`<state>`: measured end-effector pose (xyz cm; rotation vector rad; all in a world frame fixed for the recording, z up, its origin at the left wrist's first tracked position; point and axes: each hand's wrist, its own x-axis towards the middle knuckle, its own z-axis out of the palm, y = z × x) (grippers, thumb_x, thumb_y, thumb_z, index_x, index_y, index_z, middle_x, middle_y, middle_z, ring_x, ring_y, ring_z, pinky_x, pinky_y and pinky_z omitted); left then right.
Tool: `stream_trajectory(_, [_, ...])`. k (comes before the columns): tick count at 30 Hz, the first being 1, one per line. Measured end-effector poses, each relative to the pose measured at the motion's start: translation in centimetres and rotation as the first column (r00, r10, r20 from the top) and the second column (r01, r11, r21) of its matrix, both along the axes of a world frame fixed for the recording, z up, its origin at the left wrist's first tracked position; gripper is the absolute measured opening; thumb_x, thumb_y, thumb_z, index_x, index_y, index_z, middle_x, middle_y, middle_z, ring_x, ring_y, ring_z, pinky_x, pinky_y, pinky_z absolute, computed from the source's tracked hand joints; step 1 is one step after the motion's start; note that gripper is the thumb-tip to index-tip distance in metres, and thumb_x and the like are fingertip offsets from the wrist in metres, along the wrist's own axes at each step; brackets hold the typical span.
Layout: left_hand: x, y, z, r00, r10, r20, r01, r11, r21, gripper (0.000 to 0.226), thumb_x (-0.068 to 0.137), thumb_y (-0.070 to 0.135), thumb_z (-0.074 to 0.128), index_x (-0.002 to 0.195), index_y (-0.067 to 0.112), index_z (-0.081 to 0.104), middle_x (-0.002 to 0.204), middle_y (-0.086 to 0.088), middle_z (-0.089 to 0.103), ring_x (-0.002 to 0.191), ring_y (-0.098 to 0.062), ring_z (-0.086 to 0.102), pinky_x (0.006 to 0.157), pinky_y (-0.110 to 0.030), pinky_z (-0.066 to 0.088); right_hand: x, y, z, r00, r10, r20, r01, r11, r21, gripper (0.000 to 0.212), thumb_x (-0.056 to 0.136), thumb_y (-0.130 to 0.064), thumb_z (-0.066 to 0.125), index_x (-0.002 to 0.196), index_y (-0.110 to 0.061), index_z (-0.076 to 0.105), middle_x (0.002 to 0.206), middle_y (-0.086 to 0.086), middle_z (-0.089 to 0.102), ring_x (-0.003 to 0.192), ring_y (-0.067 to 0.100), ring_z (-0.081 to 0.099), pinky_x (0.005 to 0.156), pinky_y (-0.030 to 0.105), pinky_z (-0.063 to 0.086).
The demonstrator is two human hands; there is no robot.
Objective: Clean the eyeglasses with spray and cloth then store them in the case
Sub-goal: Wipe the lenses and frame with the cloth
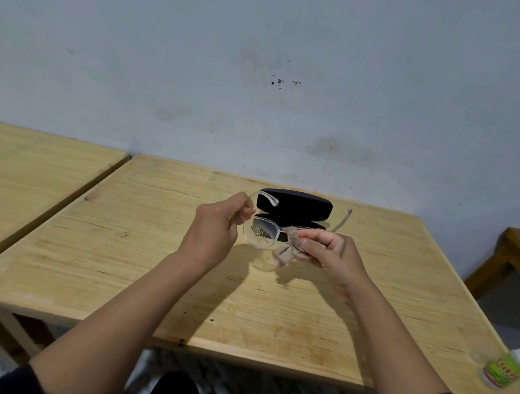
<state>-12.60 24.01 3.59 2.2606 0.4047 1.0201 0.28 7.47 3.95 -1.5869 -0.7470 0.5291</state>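
Observation:
Clear-framed eyeglasses [260, 232] hang in the air above the wooden table [152, 250], temples unfolded. My left hand [214, 229] pinches the frame at its left hinge. My right hand [331, 251] holds a small beige cloth [288, 247] pressed around the right lens, which the cloth and fingers mostly hide. Just behind the glasses, a black eyeglass case [296, 205] lies open on the table. A small spray bottle [509, 367] with a green label and white cap lies on its side at the table's near right corner.
A second wooden table [26, 168] stands close on the left with a narrow gap between. A wooden stool or bench [513, 253] is at the far right. A pale wall runs behind the tables.

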Motion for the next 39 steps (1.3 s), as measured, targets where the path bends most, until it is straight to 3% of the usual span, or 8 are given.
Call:
stream_trajectory(4, [-0.2,0.3,0.3,1.000,0.025,-0.002,-0.025,0.999,-0.040,0.036,0.078,-0.016,0.036,0.078,0.016,0.053,0.080,-0.008,0.069,0.085,-0.022,0.068,0.078,-0.042,0.055,0.0,-0.1,0.2,0.995,0.102,0.017,-0.101,0.994,-0.041,0.027,0.086,0.006,0.057,0.077,-0.014,0.073,0.067,-0.005,0.073,0.067,0.005,0.068,0.066,0.017,0.056])
stream_trajectory(8, [-0.3,0.5,0.8,1.000,0.026,0.011,-0.025,0.999,-0.042,0.053,0.079,-0.016,0.036,0.069,0.036,0.041,0.076,-0.002,0.064,0.084,-0.022,0.068,0.078,-0.042,0.055,0.0,-0.3,0.2,0.993,0.114,0.007,-0.113,0.988,-0.104,0.032,0.082,0.006,0.060,0.066,-0.018,0.074,0.065,-0.001,0.073,0.062,0.010,0.068,0.062,0.017,0.054])
stream_trajectory(11, [-0.5,0.4,0.7,0.999,0.035,0.011,-0.034,0.998,-0.047,0.054,0.078,-0.015,0.036,0.067,0.038,0.040,0.077,-0.001,0.064,0.084,-0.023,0.068,0.079,-0.043,0.055,0.0,-0.5,0.2,0.998,0.047,0.039,-0.045,0.997,-0.070,0.029,0.082,0.009,0.058,0.067,-0.012,0.072,0.063,0.001,0.072,0.063,0.011,0.069,0.061,0.018,0.054])
stream_trajectory(15, [-0.5,0.6,0.5,0.998,0.058,0.016,-0.057,0.996,-0.064,0.048,0.079,-0.014,0.036,0.072,0.033,0.042,0.082,-0.006,0.069,0.084,-0.024,0.068,0.079,-0.044,0.055,0.4,-0.6,-0.3,0.998,-0.057,0.034,0.058,0.998,-0.006,0.021,0.081,0.005,0.059,0.075,-0.007,0.074,0.083,0.020,0.074,0.081,0.028,0.071,0.079,0.034,0.057])
stream_trajectory(20, [-0.4,0.3,0.6,0.997,0.081,-0.002,-0.081,0.996,-0.047,0.046,0.079,-0.013,0.036,0.072,0.032,0.042,0.079,-0.007,0.068,0.080,-0.027,0.066,0.077,-0.041,0.054,-0.2,-1.0,-0.9,0.990,-0.114,-0.080,0.121,0.988,0.091,0.010,0.078,-0.005,0.070,0.085,-0.011,0.074,0.086,0.012,0.076,0.086,0.020,0.071,0.078,0.027,0.057])
stream_trajectory(26, [-0.1,-0.3,0.6,0.987,0.158,-0.026,-0.159,0.986,-0.044,0.031,0.080,-0.010,0.039,0.075,0.019,0.051,0.073,-0.006,0.064,0.072,-0.032,0.063,0.066,-0.038,0.051,-1.7,-0.5,-2.8,0.938,-0.253,-0.238,0.283,0.954,0.099,0.010,0.080,-0.010,0.069,0.083,-0.019,0.074,0.085,0.007,0.076,0.082,0.021,0.071,0.076,0.035,0.054])
stream_trajectory(33, [0.6,-1.3,0.5,0.985,0.172,-0.022,-0.172,0.985,0.027,0.025,0.080,-0.009,0.040,0.082,0.010,0.056,0.069,-0.011,0.060,0.064,-0.031,0.056,0.060,-0.037,0.047,-4.8,1.8,-2.6,0.704,-0.154,-0.693,0.445,0.857,0.261,0.012,0.086,0.008,0.056,0.091,-0.001,0.062,0.086,0.009,0.072,0.089,0.017,0.069,0.087,0.028,0.054])
stream_trajectory(39, [0.8,-2.5,0.5,0.980,0.196,0.028,-0.197,0.980,0.018,0.026,0.078,-0.013,0.042,0.084,0.005,0.059,0.067,0.005,0.052,0.059,-0.016,0.049,0.054,-0.017,0.033,-6.5,3.6,-1.7,0.561,-0.051,-0.826,0.517,0.801,0.302,0.012,0.085,0.011,0.055,0.089,0.001,0.059,0.092,0.014,0.068,0.088,0.017,0.066,0.095,0.031,0.047])
